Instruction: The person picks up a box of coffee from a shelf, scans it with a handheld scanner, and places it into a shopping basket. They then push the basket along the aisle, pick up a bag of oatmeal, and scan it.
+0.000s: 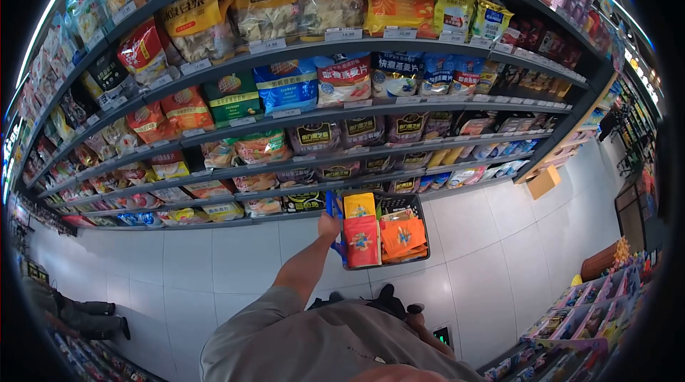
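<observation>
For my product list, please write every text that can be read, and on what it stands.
"冰泉豆浆": yellow-topped bag
"即食燕麦片": red-and-blue bag
"快煮燕麦片": dark-blue bag
"南方黑芝麻": purple-black bag
"14.90": price tag
Red pouch, orange pouch, other labels: too small or blurred.

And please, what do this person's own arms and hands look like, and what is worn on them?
The left arm wears a loose grey sleeve that ends near the elbow; the forearm below is bare. The left hand has no glove, and no watch shows at its wrist. The right hand is small and partly hidden, so I cannot tell its details.
</observation>
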A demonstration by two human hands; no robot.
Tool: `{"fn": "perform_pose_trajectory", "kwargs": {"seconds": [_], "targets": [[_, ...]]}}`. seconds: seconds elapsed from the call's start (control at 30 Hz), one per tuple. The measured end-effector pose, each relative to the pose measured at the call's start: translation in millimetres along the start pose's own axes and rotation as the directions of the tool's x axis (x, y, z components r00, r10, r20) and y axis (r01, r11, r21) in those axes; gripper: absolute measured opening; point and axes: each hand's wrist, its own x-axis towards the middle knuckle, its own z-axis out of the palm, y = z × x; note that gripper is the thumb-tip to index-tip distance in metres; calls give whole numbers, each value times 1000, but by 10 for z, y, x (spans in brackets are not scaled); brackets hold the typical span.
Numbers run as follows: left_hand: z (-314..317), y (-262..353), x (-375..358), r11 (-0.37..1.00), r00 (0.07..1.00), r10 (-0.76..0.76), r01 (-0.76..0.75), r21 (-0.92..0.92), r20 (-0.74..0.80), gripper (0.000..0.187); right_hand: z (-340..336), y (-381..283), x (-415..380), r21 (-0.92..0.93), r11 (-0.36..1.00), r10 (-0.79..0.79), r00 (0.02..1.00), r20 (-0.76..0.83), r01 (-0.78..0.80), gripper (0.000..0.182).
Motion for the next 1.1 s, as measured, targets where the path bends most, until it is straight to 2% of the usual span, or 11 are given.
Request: {"fn": "perform_pose_trajectory", "kwargs": {"seconds": [0.1, 0.17, 0.2, 0.23, 0.33, 0.43, 0.53, 0.63, 0.8, 0.9, 1.1], "targets": [[16, -16, -6, 1000, 1000, 10, -10, -22, -19, 30, -144, -85, -41, 66, 994, 92, 996, -10, -91, 42], [30, -6, -1, 1000, 1000, -12, 12, -16, -21, 30, -209, -85, 26, 11, 998, 65, 998, 8, -65, 42], [24, 14, -8, 1000, 1000, -25, 25, -3, -18, 30, -64, 132, 274, -32, 999, 43, 999, 28, -42, 43], [12, 29, -25, 999, 999, -33, 33, -6, -28, 30, 71, 275, 570, -62, 993, 100, 993, 69, -96, 43], [-41, 60, -44, 1000, 999, -24, 25, 18, -39, 30, -355, 36, 403, -91, 995, -28, 994, 102, 37, 44], [-40, 128, -58, 995, 997, -65, 68, 72, -37, 29, -646, -117, 421, -104, 991, -67, 990, 121, 79, 46], [-52, 147, -82, 995, 996, -83, 85, 59, -38, 29, -778, -215, 498, -14, 998, -64, 995, 71, 66, 49], [-58, 149, -75, 989, 992, -109, 115, 89, -67, 30, -847, -238, 650, 0, 998, -61, 991, 116, 61, 50], [3, 26, -22, 993, 994, -48, 59, 106, -103, 29, -733, -163, 806, -22, 999, -32, 990, 141, 36, 50], [4, 48, -22, 992, 990, -50, 65, 112, -130, 30, -901, -141, 830, -13, 1000, -1, 991, 132, 3, 50], [-39, 81, -8, 984, 992, -97, 108, 139, -86, 32, -972, -93, 836, -29, 999, 23, 990, 137, -20, 48]]}}
